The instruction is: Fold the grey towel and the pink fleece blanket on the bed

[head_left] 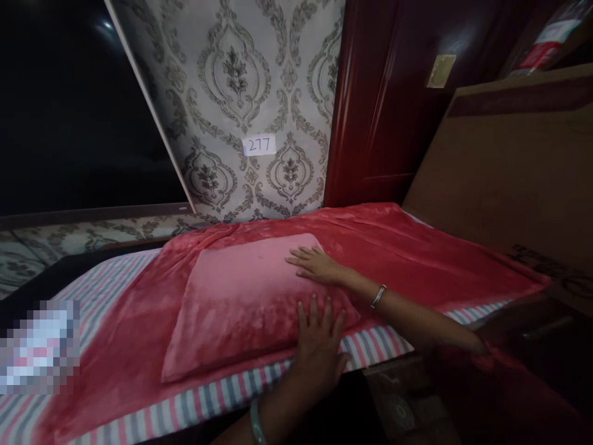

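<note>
- Where the bed meets a patterned wall, a pink pillow [245,303] lies flat on a red blanket [393,247] spread across the mattress.
- The left hand [319,346] rests palm down on the pillow's near edge, fingers spread and open, gripping nothing.
- The right hand [315,264] lies flat on the pillow's far right corner, fingers straight and open, also holding nothing.
- A bangle [378,296] circles the right wrist; another bangle [256,423] shows on the left wrist.
- A striped sheet [222,395] shows under the blanket along the near edge of the bed.
- A small label [259,146] reading 277 is stuck on the wallpaper [231,80] above the bed.
- A dark red door [384,105] stands to the right of the wall, beside a brown headboard [504,167].
</note>
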A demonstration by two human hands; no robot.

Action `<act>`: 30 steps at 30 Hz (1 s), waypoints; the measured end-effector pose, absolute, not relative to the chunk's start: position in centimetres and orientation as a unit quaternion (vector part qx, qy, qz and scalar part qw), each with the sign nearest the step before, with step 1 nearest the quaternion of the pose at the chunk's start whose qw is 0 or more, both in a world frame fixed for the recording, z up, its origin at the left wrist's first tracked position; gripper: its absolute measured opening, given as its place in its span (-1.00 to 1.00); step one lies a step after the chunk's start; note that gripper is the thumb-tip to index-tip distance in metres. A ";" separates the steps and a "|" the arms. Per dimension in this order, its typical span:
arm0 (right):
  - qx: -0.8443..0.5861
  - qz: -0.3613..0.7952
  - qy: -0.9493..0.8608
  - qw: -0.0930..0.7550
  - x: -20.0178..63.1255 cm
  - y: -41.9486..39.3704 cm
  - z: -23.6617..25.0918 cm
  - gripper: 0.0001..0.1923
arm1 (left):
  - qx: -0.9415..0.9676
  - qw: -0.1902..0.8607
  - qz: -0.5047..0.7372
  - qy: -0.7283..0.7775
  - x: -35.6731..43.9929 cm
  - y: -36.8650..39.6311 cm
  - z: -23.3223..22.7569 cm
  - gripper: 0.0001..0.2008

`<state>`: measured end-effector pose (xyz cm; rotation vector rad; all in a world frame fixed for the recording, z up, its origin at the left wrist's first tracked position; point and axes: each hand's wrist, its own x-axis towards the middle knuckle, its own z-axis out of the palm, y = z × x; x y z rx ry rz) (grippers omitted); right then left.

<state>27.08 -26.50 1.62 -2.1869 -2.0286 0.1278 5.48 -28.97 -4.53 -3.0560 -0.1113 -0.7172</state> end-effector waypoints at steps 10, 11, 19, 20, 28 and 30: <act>-0.845 0.081 -0.521 0.093 29.8 -22.5 2.6 -0.41 | -0.976 0.017 -0.216 -0.024 5.5 -28.9 -5.6 -0.19; -0.853 0.078 -0.508 0.094 29.6 -22.4 3.0 -0.40 | -0.976 0.009 -0.214 -0.023 5.4 -28.9 -5.3 -0.19; -0.727 0.008 -0.662 0.180 22.6 -26.2 3.1 -0.42 | -0.922 -0.224 -0.304 0.083 -0.5 -24.8 2.2 -0.66; -0.694 0.013 -0.696 0.186 21.3 -26.6 3.0 -0.43 | -0.909 -0.255 -0.322 0.066 -1.0 -23.2 3.6 -0.64; -0.518 0.052 -0.837 0.168 15.2 -25.8 1.2 -0.45 | -0.953 -0.295 -0.074 0.006 3.7 -10.6 7.3 -0.45; -0.516 0.064 -0.837 0.170 15.0 -25.7 0.8 -0.45 | -0.970 -0.243 -0.011 0.016 5.6 -9.2 5.9 -0.44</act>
